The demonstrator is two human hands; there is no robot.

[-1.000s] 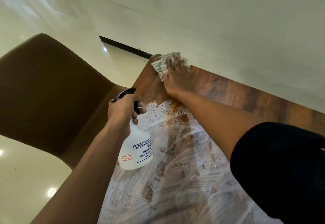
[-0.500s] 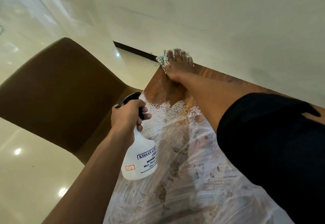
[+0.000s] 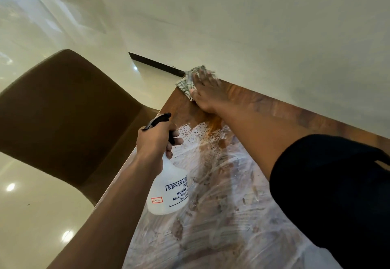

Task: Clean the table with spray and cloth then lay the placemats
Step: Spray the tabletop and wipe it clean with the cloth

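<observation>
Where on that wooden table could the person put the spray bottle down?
The wet, streaked stretch of the brown wooden table, between the white plastic spray bottle in the left hand and the black sleeve, is bare. So is the dry strip along the pale wall. The far corner is taken: the right hand presses the checked cloth there.

Wall [image 3: 253, 26]: plain pale, filling upper right of frame.
Floor [image 3: 31, 216]: glossy cream, bright light spots at lower left.
Chair [image 3: 63, 110]: brown, left.
Skirting [image 3: 156, 64]: dark, centre.
</observation>
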